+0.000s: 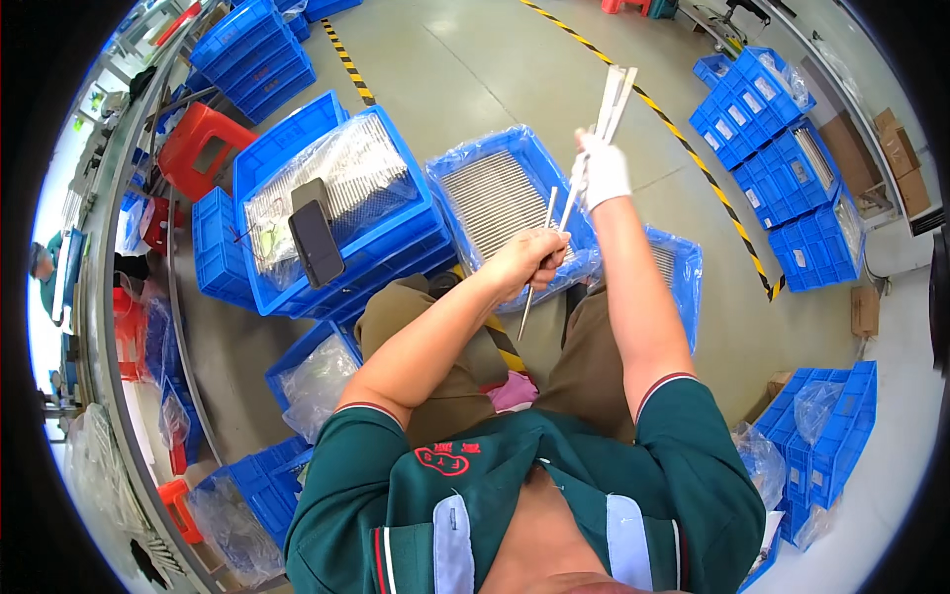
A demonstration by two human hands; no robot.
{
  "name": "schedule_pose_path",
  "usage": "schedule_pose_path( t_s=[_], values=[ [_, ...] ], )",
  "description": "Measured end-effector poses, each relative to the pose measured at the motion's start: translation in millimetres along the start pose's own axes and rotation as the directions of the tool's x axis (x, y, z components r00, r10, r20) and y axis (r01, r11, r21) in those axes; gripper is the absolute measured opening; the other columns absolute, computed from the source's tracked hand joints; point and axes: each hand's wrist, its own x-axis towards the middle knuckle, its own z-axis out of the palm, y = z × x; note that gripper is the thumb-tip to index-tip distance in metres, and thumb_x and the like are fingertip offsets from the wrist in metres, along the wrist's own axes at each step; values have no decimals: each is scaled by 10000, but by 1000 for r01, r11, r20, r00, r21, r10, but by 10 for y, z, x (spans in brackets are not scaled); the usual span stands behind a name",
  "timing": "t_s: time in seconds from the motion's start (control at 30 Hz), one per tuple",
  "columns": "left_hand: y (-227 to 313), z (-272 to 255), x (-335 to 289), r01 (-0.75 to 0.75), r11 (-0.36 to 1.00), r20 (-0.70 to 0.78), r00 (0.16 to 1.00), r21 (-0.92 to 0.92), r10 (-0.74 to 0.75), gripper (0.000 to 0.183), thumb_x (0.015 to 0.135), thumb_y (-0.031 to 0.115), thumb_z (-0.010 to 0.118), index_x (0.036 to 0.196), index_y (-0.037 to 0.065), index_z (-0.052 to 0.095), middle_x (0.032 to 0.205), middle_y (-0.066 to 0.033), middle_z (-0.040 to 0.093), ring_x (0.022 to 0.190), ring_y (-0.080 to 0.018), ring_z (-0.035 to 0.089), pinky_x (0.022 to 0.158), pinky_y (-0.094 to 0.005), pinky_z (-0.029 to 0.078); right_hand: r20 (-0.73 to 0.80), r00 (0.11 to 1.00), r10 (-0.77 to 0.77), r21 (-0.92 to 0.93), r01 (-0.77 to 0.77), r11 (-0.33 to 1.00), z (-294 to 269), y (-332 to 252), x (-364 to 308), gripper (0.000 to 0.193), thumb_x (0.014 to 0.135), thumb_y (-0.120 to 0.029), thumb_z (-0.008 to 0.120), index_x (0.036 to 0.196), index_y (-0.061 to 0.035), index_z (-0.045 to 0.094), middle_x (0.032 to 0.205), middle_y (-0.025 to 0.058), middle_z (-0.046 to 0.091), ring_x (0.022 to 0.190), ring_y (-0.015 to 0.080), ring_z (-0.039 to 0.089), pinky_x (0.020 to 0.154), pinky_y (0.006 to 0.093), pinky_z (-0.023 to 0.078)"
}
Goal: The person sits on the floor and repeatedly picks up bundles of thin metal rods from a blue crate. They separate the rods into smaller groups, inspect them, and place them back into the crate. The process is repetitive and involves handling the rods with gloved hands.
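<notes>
My left hand (529,262) is bare and closed around a thin metal rod (526,315) that slants between its fingers. In a white glove, my right hand (604,173) grips several long, pale metal rods (616,104), whose upper ends fan out slightly. The lower end of this bunch reaches down close to my left fingers. Beneath both hands stands a blue crate (435,183) lined with clear plastic, holding rows of similar metal rods (495,193). Part of that crate is hidden behind my hands and forearms.
Left of my knees, stacked blue crates (416,158) hold plastic-covered rods, with a dark phone (315,243) on top. Another lined crate (688,287) stands beside my right forearm. Red stools (193,148) are at the left, more blue crates (782,178) at the right.
</notes>
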Motion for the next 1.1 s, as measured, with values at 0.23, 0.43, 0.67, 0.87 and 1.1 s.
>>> schedule_pose_path(
  t_s=[0.23, 0.43, 0.67, 0.87, 1.1],
  values=[
    [318, -412, 3, -126, 969, 34, 990, -214, 136, 341, 934, 295, 519, 785, -8, 573, 969, -223, 623, 861, -314, 654, 759, -402, 558, 14, 1000, 2, -24, -1, 1000, -257, -26, 120, 211, 824, -241, 674, 740, -122, 522, 519, -24, 429, 366, 101, 385, 324, 253, 288],
    [223, -473, 145, -54, 920, 172, 976, -388, 130, 336, 932, 296, 521, 835, -16, 596, 1036, -225, 607, 1006, -329, 598, 896, -481, 479, 411, 907, 92, -251, 16, 968, 199, 158, -490, 250, 832, -268, 675, 778, -53, 561, 569, 17, 527, 412, 95, 472, 364, 247, 347],
    [221, -466, 38, -41, 929, 116, 989, -367, 90, 256, 895, 286, 602, 825, 40, 619, 708, -27, 558, 598, -128, 541, 541, -289, 453, 490, 867, 91, -461, 170, 871, 248, 282, -438, 280, 837, -316, 651, 865, -40, 611, 693, 69, 608, 574, 125, 556, 509, 273, 433],
    [350, -579, 56, -297, 929, -336, 917, -220, 214, 272, 905, 299, 588, 864, 30, 594, 710, -21, 529, 613, -153, 546, 581, -337, 492, 341, 928, -149, -657, 348, 668, 123, 281, -415, 329, 898, -346, 568, 809, -30, 574, 625, 64, 565, 565, 125, 519, 559, 280, 424],
    [570, -883, 110, -533, 800, -620, 735, -278, 274, 302, 934, 317, 537, 878, 25, 586, 665, -8, 470, 572, -128, 473, 519, -315, 465, 450, 892, 32, -482, 213, 850, 45, 237, -660, 168, 916, -226, 546, 916, -58, 549, 578, 9, 542, 432, 51, 398, 399, 208, 293]
  ],
)
